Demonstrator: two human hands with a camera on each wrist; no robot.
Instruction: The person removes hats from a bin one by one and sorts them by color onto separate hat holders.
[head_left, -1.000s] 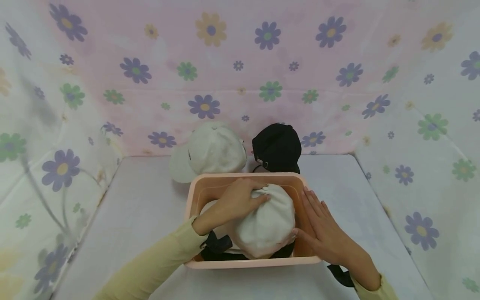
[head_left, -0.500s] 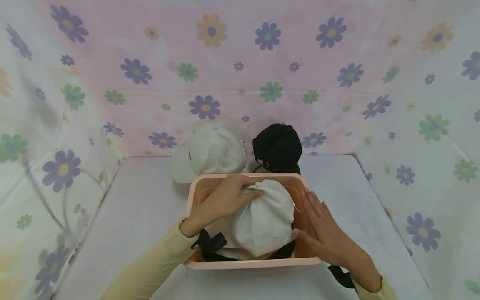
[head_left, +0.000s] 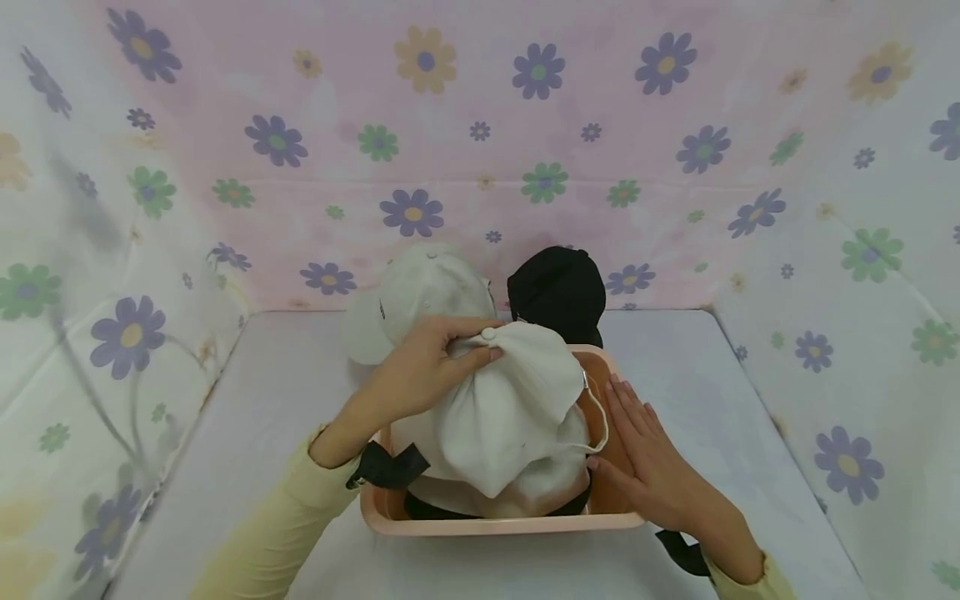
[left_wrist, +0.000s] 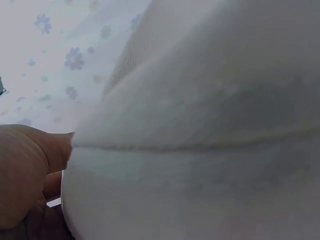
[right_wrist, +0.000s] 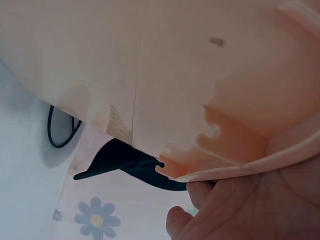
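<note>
Fingers and thumb of the left hand (head_left: 420, 367) pinch the white cap (head_left: 517, 392) beside its top button (head_left: 489, 333), so that it hangs over the peach bin (head_left: 510, 527), its long axis running from the pinch down to a folded tip facing the near edge, while its strap loop (head_left: 602, 421) droops toward the right edge, where the right hand (head_left: 660, 471) rests with straight fingers. The left wrist view adds a stitched seam (left_wrist: 200, 147) close up; the right wrist view, a small dark mark (right_wrist: 216, 42) on the bin's wall. Compared with half a second ago, the cap sits higher and further left, its strap loop more exposed.
</note>
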